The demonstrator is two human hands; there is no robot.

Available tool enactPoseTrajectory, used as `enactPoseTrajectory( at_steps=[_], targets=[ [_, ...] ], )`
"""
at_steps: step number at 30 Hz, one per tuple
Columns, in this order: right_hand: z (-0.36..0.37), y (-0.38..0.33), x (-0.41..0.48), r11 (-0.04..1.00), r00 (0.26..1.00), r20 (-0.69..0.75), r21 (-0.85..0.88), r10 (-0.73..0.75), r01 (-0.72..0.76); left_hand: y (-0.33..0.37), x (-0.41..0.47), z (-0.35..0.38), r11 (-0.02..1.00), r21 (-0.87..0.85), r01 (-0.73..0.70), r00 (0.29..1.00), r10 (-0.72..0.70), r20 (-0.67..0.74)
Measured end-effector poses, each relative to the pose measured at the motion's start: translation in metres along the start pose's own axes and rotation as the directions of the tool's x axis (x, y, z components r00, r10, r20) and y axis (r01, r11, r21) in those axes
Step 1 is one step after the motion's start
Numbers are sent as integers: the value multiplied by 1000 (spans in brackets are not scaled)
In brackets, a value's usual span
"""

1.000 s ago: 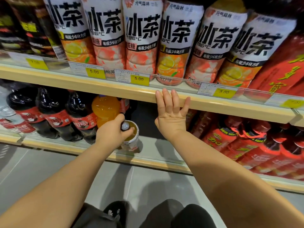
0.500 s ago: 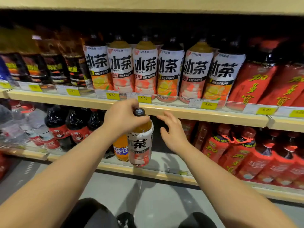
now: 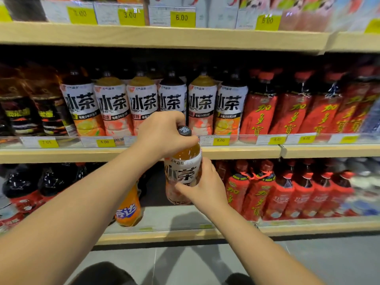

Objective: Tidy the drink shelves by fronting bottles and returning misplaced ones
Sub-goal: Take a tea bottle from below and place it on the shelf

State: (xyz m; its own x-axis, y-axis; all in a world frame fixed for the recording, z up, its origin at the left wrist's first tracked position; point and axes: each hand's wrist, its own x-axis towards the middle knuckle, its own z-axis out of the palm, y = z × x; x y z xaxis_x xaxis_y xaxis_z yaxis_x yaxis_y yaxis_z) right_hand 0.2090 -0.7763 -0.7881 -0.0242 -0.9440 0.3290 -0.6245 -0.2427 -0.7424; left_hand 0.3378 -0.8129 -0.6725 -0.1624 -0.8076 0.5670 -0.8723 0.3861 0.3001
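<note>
Nearest, the right hand (image 3: 205,189) is wrapped around the lower body of the tea bottle (image 3: 182,173), and the left hand (image 3: 162,136) is closed over its neck just under the dark cap (image 3: 184,131). The bottle is upright in the air, in front of the middle shelf edge (image 3: 236,152). Behind it, low on the left, an orange soda bottle (image 3: 128,210) stands on the bottom shelf. Farther, a row of the same tea bottles (image 3: 141,108) fills the middle shelf, with red bottles (image 3: 292,112) on the right.
</note>
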Motion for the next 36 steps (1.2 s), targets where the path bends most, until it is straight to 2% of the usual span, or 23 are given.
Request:
enactPoseTrajectory(
  at_steps=[5, 8, 9, 10, 12, 14, 16, 22, 29, 36],
  targets=[
    [-24, 3, 12, 999, 992, -127, -46, 0, -6, 11, 18, -3, 994, -94, -50, 998, 52, 21],
    [-39, 3, 21, 998, 983, -181, -63, -25, 14, 4, 31, -9, 961, -276, -21, 996, -5, -93],
    [-45, 2, 25, 998, 979, -200, -63, -29, 17, -1, 33, -8, 962, -273, -7, 994, -24, -109],
    [-50, 0, 29, 998, 974, -225, -56, -28, 16, -9, 34, -2, 978, -208, 10, 997, -26, -77],
    [-61, -5, 39, 999, 957, -288, -10, -33, 31, -26, 29, 20, 998, 69, -9, 993, 1, 120],
    [-71, -13, 50, 996, 934, -355, 56, -41, 64, -40, 18, 46, 951, 298, -83, 922, -40, 386],
    [-79, -20, 61, 992, 916, -400, 98, -35, 81, -48, 11, 64, 915, 386, -117, 849, -110, 517],
    [-83, -30, 88, 988, 879, -473, 97, -60, 120, -53, 26, 75, 840, 505, -199, 846, -112, 521],
    [-66, -33, 115, 972, 888, -455, 167, -71, 163, -58, 34, 78, 859, 475, -192, 843, -104, 528],
    [-42, -18, 138, 987, 897, -432, 81, -93, 141, -57, 34, 77, 839, 496, -224, 830, -103, 549]
  ],
)
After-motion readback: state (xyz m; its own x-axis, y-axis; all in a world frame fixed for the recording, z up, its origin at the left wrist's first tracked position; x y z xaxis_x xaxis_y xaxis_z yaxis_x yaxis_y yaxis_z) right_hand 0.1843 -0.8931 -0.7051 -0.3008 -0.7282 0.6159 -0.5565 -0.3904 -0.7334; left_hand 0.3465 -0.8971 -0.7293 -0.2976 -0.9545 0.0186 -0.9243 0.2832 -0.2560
